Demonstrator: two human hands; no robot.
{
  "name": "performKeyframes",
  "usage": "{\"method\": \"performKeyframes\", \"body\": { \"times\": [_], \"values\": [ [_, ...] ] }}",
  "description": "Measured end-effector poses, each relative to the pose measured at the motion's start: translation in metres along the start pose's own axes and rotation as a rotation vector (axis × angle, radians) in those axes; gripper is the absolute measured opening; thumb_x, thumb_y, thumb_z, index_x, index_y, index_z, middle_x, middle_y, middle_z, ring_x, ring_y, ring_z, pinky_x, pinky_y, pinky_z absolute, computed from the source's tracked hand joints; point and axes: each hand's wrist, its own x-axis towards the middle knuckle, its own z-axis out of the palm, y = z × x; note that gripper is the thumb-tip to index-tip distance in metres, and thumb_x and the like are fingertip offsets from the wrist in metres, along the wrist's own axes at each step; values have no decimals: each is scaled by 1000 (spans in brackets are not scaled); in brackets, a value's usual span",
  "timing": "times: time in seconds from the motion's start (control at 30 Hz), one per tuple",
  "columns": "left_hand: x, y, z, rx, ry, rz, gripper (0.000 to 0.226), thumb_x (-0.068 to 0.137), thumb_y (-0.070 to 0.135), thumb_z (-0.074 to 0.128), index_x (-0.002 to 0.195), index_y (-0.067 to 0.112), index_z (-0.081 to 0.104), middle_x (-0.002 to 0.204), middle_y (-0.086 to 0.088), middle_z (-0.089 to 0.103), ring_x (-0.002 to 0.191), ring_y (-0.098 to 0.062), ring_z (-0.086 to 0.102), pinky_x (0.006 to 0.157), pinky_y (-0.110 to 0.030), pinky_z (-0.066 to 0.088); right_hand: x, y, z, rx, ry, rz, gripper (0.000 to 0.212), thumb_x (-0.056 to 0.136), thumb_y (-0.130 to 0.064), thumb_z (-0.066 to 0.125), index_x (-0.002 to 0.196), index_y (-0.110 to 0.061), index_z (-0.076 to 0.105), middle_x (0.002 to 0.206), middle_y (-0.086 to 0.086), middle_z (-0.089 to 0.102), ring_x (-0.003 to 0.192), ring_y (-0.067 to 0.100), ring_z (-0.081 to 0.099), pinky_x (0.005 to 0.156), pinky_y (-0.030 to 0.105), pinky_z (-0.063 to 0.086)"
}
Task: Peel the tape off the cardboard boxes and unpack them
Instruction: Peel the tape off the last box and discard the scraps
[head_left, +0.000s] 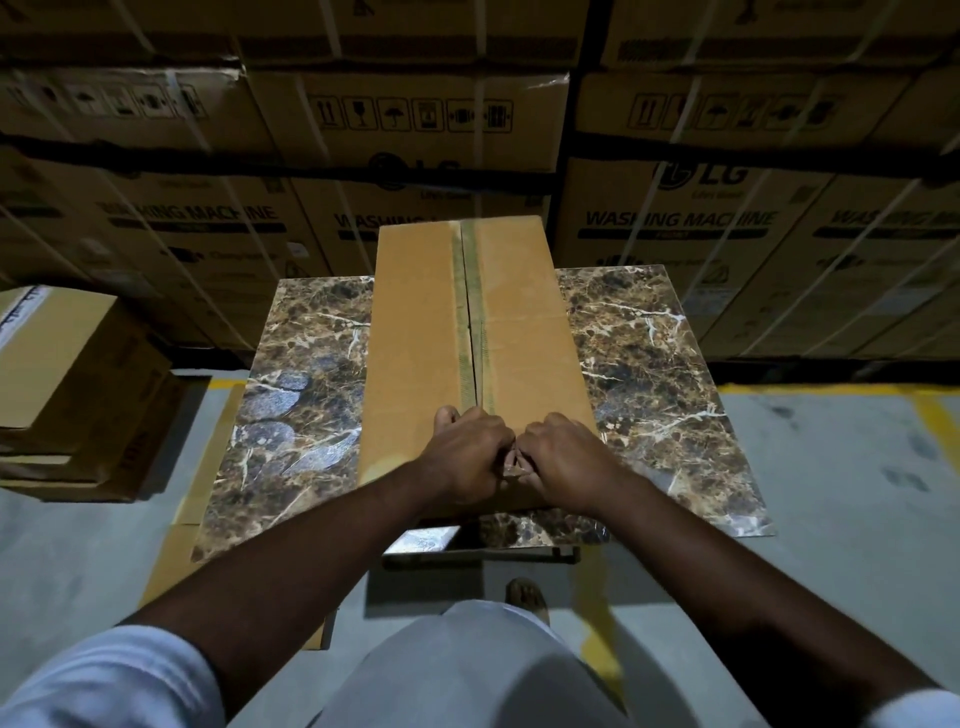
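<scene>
On the far left, a plain brown cardboard carton (62, 358) stands on the grey floor beside a yellow painted line (940, 415), well apart from the work. Next comes the low table with a dark brown marble-pattern top (311, 374), and in its middle lies the long tan cardboard box (421, 332) of the task, its length pointing away from the person. A strip of clear, slightly greenish tape (471, 312) runs along the centre seam of the box, and it looks still stuck down over nearly all its length.

At the near end of the box the left hand (467, 457) has its fingers curled down over the edge, just beside the seam; it seems to grip or steady the cardboard there. The right hand (563, 462), touching the left one, has fingers curled and appears to pinch a small loose end of tape between the two hands, though the fingertips are hidden and I cannot tell this surely.

My judgement is that the peeling is only beginning. To do it well, the left hand should press the flap down firmly while the right pulls the tape end low and slowly along the seam, so the strip comes off whole and does not tear the paper surface.

Behind, large printed washing-machine cartons (675, 218) are stacked.
</scene>
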Motion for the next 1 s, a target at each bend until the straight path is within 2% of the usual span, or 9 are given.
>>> {"method": "performKeyframes", "body": {
  "times": [0.13, 0.3, 0.43, 0.57, 0.63, 0.7, 0.8, 0.9, 1.0],
  "values": [
    [2, 2, 1, -6, -7, -13, 10, 85, 19, 60, 93, 25, 59, 93, 10, 51, 105, -17, 42, 80, -40, 22, -10, 5, 2, 2, -8, 10, 22, 100, -36, 61, 109, -19, 50, 105, 6, 60, 92, 26, 51, 70, 37, 33],
    [1, 3, 2, 21, 25, -3, 17, 80, 19, 68, 87, 29, 55, 92, 14, 50, 103, -14, 41, 79, -38, 17, -22, 33, 6, -182, 78, -36, 31, 82, -40, 78, 100, -22, 60, 104, 0, 57, 94, 23, 51, 72, 40, 46],
    [6, 10, 3, 72, 12, -25, 16, 78, 22, 69, 87, 27, 56, 93, 13, 53, 102, -15, 41, 88, -40, 23, -34, 34, 15, -92, 135, 30, 22, 84, -16, 70, 93, -22, 51, 89, 3, 58, 79, 25, 52, 65, 38, 43],
    [7, 11, 12, 83, 87, -50, 17, 74, 23, 65, 87, 27, 55, 90, 11, 53, 101, -16, 44, 90, -42, 27, -50, -1, 38, 131, 326, 93, 17, 83, -5, 56, 90, -18, 48, 76, 4, 54, 59, 22, 48, 50, 31, 36],
    [12, 15, 17, 91, 125, -39, 16, 75, 29, 65, 85, 27, 52, 88, 10, 54, 99, -18, 45, 89, -42, 28, -55, -20, 51, 248, 416, 110, 9, 89, -6, 55, 89, -15, 54, 76, 2, 52, 63, 22, 50, 55, 33, 38],
    [13, 14, 20, 33, 150, -1, 23, 80, 38, 69, 89, 29, 50, 92, 11, 55, 100, -17, 45, 91, -41, 30, -59, -27, 60, 409, 480, 357, 7, 95, -12, 64, 97, -16, 60, 76, -7, 50, 65, 14, 50, 56, 27, 36],
    [10, 3, 20, -168, 129, 96, 34, 83, 41, 77, 103, 38, 50, 108, 18, 56, 106, -8, 41, 94, -36, 30, -67, -20, 62, 707, 595, 680, 30, 92, -16, 73, 118, -24, 61, 73, -9, 53, 66, 7, 54, 56, 24, 40],
    [16, 11, 17, -283, 92, 122, 54, 84, 39, 79, 131, 41, 51, 124, 19, 56, 114, -5, 39, 91, -32, 27, -72, -19, 50, 686, 663, 585, 9, 89, -25, 76, 94, -31, 70, 86, -12, 55, 82, 7, 54, 63, 31, 46],
    [40, 25, 5, -243, -43, 164, 48, 85, 33, 81, 128, 28, 62, 120, 7, 63, 112, -14, 49, 89, -34, 40, -64, -17, 43, 672, 543, 522, 12, 88, -26, 74, 81, -31, 66, 118, -13, 51, 115, 10, 50, 82, 32, 54]
  ]
}}
